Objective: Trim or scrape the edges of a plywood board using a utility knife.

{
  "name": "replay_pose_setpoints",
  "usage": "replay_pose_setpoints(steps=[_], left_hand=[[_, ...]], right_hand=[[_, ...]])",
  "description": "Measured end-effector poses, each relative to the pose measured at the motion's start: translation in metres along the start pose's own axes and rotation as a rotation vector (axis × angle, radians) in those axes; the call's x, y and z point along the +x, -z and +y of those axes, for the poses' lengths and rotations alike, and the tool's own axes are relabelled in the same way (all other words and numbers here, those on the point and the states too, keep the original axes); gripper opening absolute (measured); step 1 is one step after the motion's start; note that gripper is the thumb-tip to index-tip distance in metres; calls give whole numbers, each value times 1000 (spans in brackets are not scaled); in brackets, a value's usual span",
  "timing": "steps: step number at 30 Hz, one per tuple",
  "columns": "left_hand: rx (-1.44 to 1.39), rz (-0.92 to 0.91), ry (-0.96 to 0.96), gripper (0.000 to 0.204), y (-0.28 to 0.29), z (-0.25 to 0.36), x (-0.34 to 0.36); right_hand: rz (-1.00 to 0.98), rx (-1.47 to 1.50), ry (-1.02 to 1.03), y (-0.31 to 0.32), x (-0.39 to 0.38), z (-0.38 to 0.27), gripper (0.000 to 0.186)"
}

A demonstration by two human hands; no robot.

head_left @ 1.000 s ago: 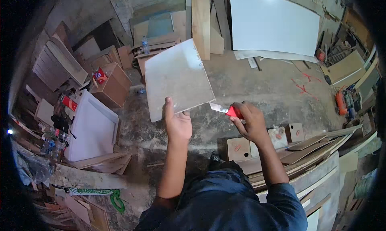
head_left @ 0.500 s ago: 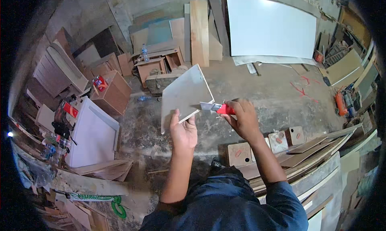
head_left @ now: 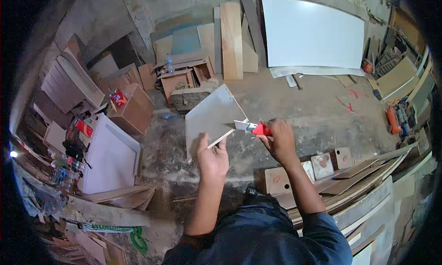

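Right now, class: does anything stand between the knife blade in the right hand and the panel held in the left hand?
Nothing visible does. The right hand holds the red knife with its blade tip at the edge of the grey panel, gripped by the left hand.

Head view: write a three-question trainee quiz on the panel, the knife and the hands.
1. True or false: the left hand holds the grey panel by its lower edge.
2. Which hand grips the red-handled utility knife? A) left B) right C) neither
3. Fill in: the knife's blade meets the panel at its ____ edge.

Key: 1 true. 2 B, the right hand. 3 right.
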State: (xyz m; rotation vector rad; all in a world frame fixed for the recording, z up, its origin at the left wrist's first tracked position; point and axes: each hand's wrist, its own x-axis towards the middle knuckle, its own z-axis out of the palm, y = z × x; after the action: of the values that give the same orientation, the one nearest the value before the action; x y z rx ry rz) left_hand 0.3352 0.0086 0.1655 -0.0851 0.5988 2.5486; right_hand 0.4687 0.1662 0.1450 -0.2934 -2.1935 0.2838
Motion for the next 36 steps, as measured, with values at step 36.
replay_pose_setpoints(steps=[36], left_hand=[[38, 28, 99, 35, 10, -9, -5]], right_hand=[[155, -28, 12, -7, -37, 25, 54]])
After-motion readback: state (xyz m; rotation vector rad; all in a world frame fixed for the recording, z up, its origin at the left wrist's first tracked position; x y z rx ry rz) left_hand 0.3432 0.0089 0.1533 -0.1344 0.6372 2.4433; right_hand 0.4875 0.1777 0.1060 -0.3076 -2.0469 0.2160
